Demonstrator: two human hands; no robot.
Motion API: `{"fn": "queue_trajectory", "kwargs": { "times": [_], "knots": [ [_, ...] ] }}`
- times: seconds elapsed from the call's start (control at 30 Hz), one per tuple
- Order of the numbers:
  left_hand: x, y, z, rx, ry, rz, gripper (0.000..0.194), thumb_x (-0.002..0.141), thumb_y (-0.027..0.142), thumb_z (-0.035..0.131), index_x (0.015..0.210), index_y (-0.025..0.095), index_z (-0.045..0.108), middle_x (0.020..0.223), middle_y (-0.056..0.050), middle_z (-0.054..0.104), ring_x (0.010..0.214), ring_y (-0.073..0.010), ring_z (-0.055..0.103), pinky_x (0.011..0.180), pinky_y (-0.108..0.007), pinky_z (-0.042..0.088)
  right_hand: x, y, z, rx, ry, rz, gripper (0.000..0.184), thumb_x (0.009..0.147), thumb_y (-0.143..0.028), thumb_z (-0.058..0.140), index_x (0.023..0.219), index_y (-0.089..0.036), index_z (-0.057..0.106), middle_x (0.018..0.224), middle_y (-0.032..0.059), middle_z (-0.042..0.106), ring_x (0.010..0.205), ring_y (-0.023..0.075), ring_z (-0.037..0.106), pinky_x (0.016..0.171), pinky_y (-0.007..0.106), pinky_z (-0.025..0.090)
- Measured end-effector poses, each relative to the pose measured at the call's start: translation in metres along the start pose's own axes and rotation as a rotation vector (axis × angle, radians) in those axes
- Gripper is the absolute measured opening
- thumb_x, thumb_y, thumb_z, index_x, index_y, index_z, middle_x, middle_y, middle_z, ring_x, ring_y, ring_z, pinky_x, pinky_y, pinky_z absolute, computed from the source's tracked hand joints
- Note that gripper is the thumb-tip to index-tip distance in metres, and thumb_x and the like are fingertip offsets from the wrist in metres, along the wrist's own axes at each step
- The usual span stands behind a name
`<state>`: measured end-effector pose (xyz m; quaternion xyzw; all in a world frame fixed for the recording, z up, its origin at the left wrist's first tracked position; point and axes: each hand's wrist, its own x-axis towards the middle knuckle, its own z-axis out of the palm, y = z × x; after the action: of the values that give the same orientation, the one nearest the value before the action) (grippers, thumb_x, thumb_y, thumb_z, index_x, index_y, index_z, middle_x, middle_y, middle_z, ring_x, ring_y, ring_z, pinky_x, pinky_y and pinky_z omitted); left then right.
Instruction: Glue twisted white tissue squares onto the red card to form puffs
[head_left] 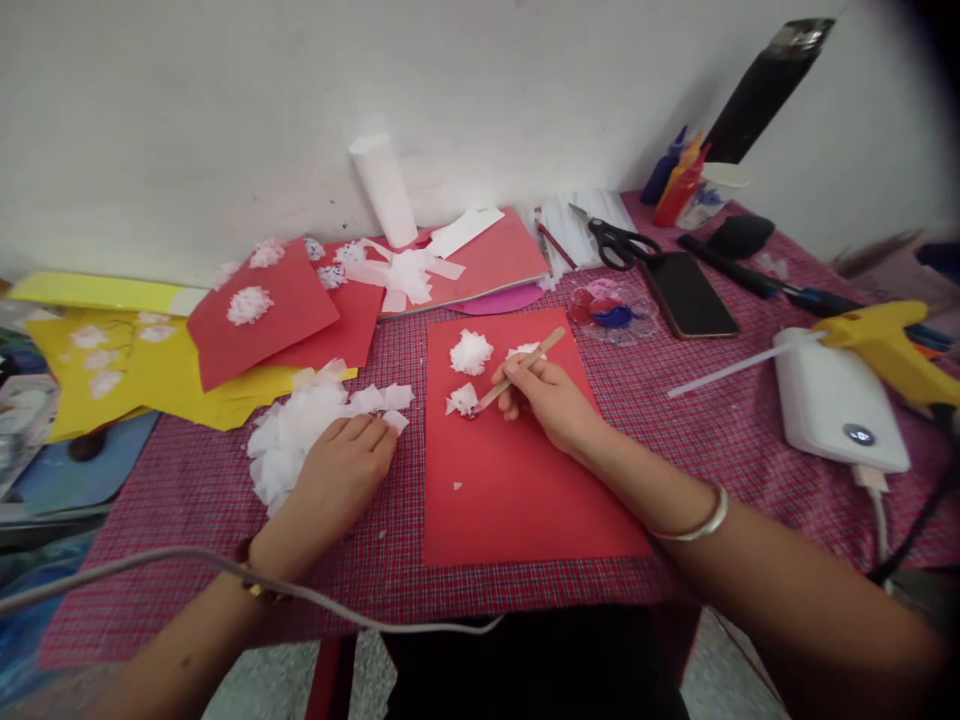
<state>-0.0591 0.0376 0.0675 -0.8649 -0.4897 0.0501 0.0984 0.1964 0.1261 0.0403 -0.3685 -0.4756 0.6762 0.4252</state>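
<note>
My right hand [544,395] pinches a wooden craft stick [541,346], its lower end at a small white tissue-paper tuft [462,399] on a red sheet of paper [517,500]. A dark reddish spot shows at the tuft's lower edge. Above it sits a fuller white tissue flower [471,352], and another tuft [528,351] is partly hidden behind the stick and hand. Left of the sheet, my left hand [349,460] has its fingers bent together on a white tissue piece, beside a heap of tissue squares [289,435]. Its fingertips are partly hidden.
A pale cable [315,600] crosses the near side. Right are a plastic palette with paint [615,312], a phone [690,295], scissors [619,243], a glue gun [892,340] and a white power bank [840,400]. Red cards [262,320] and yellow paper [180,370] lie left.
</note>
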Motion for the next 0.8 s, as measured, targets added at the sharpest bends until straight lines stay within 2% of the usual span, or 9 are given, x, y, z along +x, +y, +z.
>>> {"fn": "queue_trajectory", "kwargs": {
  "times": [0.1,0.17,0.23,0.3,0.4,0.47,0.57,0.8],
  "knots": [
    [0.006,-0.005,0.001,-0.140,0.048,-0.085,0.020,0.086,0.012,0.047,0.086,0.017,0.067,0.088,-0.013,0.069,0.087,-0.0297,0.061,0.076,-0.042,0.046,0.001,0.000,0.000,0.007,-0.004,-0.009,0.028,0.085,-0.043,0.060,0.074,-0.016,0.058,0.054,-0.0016,0.059,0.045,0.0087,0.052,0.046,0.021,0.042],
    [0.012,-0.005,-0.003,-0.387,0.159,-0.263,0.014,0.085,0.018,0.052,0.076,0.019,0.063,0.076,-0.008,0.067,0.076,-0.0246,0.061,0.070,-0.037,0.045,0.000,-0.002,0.000,0.018,0.002,-0.025,0.029,0.085,-0.044,0.060,0.074,-0.017,0.057,0.054,-0.0019,0.059,0.045,0.0086,0.052,0.046,0.021,0.042],
    [0.021,-0.001,-0.010,-0.776,0.258,-0.498,0.012,0.081,0.024,0.055,0.070,0.020,0.059,0.066,-0.002,0.062,0.063,-0.0184,0.057,0.061,-0.031,0.044,-0.001,-0.005,0.001,0.040,-0.003,-0.053,0.030,0.084,-0.046,0.061,0.076,-0.018,0.056,0.055,-0.0025,0.060,0.045,0.0083,0.052,0.046,0.020,0.042],
    [0.032,0.006,-0.018,-1.227,0.288,-0.687,0.012,0.076,0.027,0.059,0.067,0.020,0.058,0.059,0.001,0.059,0.054,-0.0139,0.053,0.054,-0.026,0.042,-0.005,-0.009,0.002,0.070,-0.036,-0.102,0.030,0.084,-0.048,0.062,0.079,-0.018,0.057,0.058,-0.0024,0.063,0.046,0.0079,0.053,0.047,0.021,0.043],
    [0.050,0.016,-0.024,-1.716,0.236,-0.810,0.015,0.067,0.029,0.068,0.063,0.018,0.057,0.059,0.001,0.061,0.050,-0.0110,0.053,0.051,-0.024,0.042,-0.012,-0.017,0.005,0.096,-0.110,-0.182,0.029,0.085,-0.048,0.062,0.085,-0.019,0.059,0.067,-0.0009,0.068,0.049,0.0082,0.056,0.050,0.022,0.046],
    [0.059,0.022,-0.024,-1.841,0.207,-0.827,0.017,0.063,0.027,0.072,0.061,0.017,0.058,0.058,0.001,0.062,0.050,-0.0103,0.055,0.051,-0.023,0.043,-0.015,-0.021,0.007,0.060,-0.147,-0.216,0.029,0.086,-0.049,0.061,0.088,-0.020,0.059,0.069,-0.0003,0.069,0.051,0.0090,0.058,0.052,0.023,0.048],
    [0.066,0.028,-0.019,-1.882,0.221,-0.811,0.016,0.063,0.025,0.072,0.061,0.017,0.059,0.056,0.001,0.061,0.050,-0.0095,0.056,0.050,-0.021,0.042,-0.017,-0.022,0.009,-0.009,-0.167,-0.240,0.031,0.086,-0.051,0.060,0.086,-0.021,0.059,0.068,-0.0001,0.067,0.056,0.0105,0.060,0.054,0.024,0.050],
    [0.064,0.035,-0.017,-1.941,0.278,-0.759,0.012,0.067,0.022,0.071,0.061,0.017,0.061,0.056,0.002,0.061,0.051,-0.0076,0.055,0.052,-0.018,0.043,-0.015,-0.018,0.011,-0.063,-0.165,-0.267,0.029,0.088,-0.049,0.057,0.085,-0.020,0.059,0.071,0.0006,0.067,0.060,0.0103,0.061,0.054,0.024,0.049]
  ]
}}
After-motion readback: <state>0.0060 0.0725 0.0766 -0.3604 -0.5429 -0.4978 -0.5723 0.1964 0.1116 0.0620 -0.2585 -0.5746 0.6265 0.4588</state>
